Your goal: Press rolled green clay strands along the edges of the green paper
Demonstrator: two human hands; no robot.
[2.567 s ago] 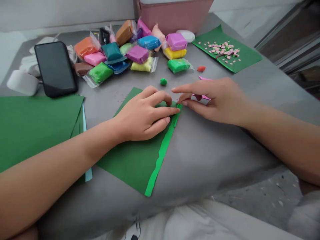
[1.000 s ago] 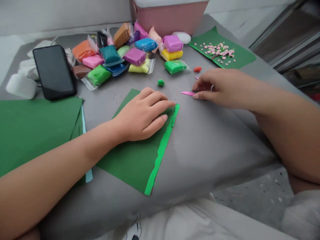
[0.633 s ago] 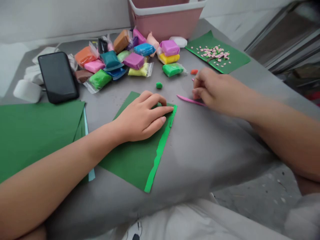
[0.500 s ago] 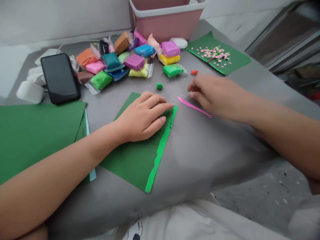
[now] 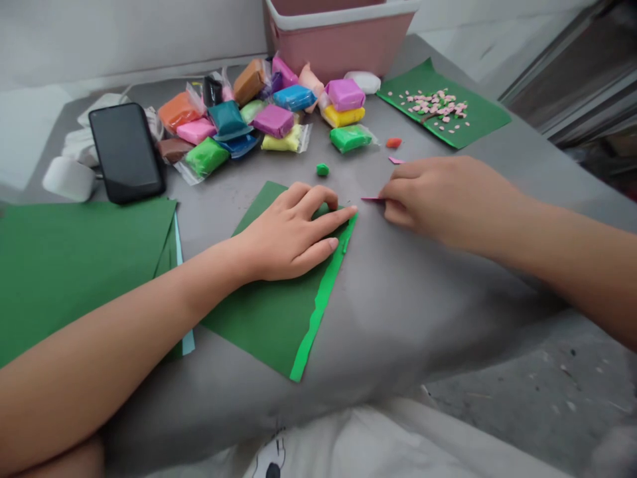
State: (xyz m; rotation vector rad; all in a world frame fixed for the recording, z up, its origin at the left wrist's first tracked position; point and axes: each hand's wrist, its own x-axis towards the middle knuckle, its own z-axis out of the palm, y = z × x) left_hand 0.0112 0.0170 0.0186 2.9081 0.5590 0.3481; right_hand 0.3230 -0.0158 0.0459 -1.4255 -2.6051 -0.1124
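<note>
My left hand (image 5: pixel 298 232) lies with its fingers spread on a dark green sheet (image 5: pixel 259 325). One fingertip touches the top end of a bright green clay strip (image 5: pixel 318 309) along the sheet's right edge. To the right, my right hand (image 5: pixel 423 196) is closed on a thin pink tool (image 5: pixel 371 199), whose pointed end sticks out toward the strip; the rest is mostly hidden by the fingers. Above the sheet's corner sits a small green clay lump (image 5: pixel 322 170). A small orange-red piece (image 5: pixel 393 143) is just beyond my right hand, near a pink tip (image 5: pixel 396 160).
Packets of coloured clay (image 5: pixel 273 122) are heaped at the back, before a pink basket (image 5: pixel 338 46). A black phone (image 5: pixel 127 153) and green sheets (image 5: pixel 74 259) are at left. A decorated green sheet (image 5: pixel 478 119) is at back right.
My right hand has picked the pink tool up off the table, and its point has turned. My left hand stays on the green sheet. The whole view has shifted slightly.
</note>
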